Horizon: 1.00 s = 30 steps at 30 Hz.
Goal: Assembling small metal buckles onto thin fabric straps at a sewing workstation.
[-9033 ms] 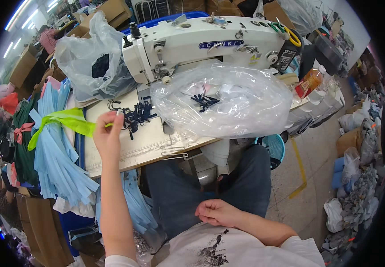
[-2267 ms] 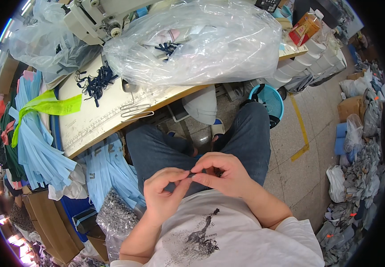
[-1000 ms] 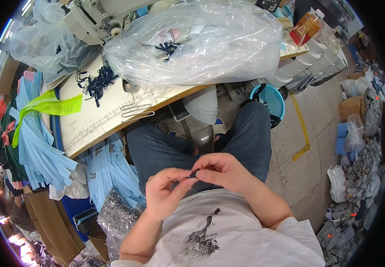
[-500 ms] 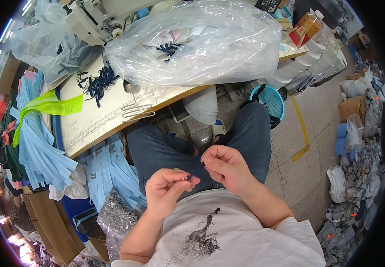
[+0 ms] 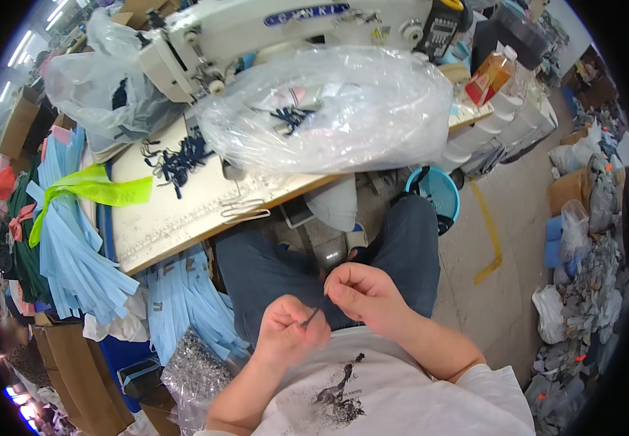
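My left hand (image 5: 292,327) is closed in a pinch above my lap. A thin dark cord (image 5: 313,317) sticks out of its fingers and slants up toward my other hand. Close by on the right, my right hand (image 5: 364,294) pinches thumb against forefinger, seemingly at the cord's far end, though the tip is too small to make out. On the white table (image 5: 162,229) lies a heap of similar navy cords (image 5: 182,161). A few more dark cords (image 5: 290,116) show by the large clear plastic bag (image 5: 372,123).
A white sewing machine (image 5: 292,33) stands behind the bag. Light blue fabric strips (image 5: 74,232) and a neon yellow strip (image 5: 103,187) hang at the table's left. On the floor are a turquoise basket (image 5: 441,190) and grey scraps (image 5: 583,320). An orange-red bottle (image 5: 490,76) stands far right.
The view has tilted up, showing more of the sewing machine. My left hand has turned and moved down slightly, and the dark cord now stretches between my hands.
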{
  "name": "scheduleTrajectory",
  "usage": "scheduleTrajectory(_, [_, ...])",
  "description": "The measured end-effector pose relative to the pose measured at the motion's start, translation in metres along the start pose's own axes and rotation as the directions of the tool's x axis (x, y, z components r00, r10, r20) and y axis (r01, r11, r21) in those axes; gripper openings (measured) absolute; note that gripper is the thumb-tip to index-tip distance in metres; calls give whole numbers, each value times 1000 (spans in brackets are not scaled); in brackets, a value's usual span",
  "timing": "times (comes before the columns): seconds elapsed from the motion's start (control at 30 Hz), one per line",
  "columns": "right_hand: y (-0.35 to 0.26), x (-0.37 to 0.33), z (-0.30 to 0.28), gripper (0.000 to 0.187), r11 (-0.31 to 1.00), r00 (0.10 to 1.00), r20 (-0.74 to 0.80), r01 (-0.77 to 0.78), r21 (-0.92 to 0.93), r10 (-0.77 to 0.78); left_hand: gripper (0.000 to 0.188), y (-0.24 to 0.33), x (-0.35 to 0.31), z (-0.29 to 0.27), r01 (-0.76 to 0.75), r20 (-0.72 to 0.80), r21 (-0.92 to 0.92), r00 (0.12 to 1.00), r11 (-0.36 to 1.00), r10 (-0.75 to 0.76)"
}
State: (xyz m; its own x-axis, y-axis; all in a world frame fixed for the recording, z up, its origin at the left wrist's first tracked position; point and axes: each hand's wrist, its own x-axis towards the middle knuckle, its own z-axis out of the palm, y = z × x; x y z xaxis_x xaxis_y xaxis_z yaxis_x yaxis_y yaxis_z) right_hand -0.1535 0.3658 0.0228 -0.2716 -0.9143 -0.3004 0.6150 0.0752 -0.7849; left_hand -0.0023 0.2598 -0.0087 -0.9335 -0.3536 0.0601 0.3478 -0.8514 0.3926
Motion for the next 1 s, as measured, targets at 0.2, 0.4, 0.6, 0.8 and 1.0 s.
scheduleTrajectory(0.2, [-89,34,33,14,702,841,-28,432,-567,-541,23,30,17,11,-67,-147,269,983,961,110])
scheduleTrajectory(0.4, [-130,62,33,17,817,776,-264,512,-266,-572,17,109,51,-22,3,-178,964,752,267,635])
scheduleTrajectory(0.6, [34,24,-33,5,848,888,-7,-437,300,460,25,192,104,-66,337,118,825,681,-453,722])
scheduleTrajectory(0.8, [104,-19,-69,9,773,815,-10,-545,325,579,17,195,105,-83,338,171,740,742,-581,649])
scheduleTrajectory(1.0, [110,-25,-76,7,830,860,19,-499,248,511,16,196,106,-95,276,26,929,616,-247,787])
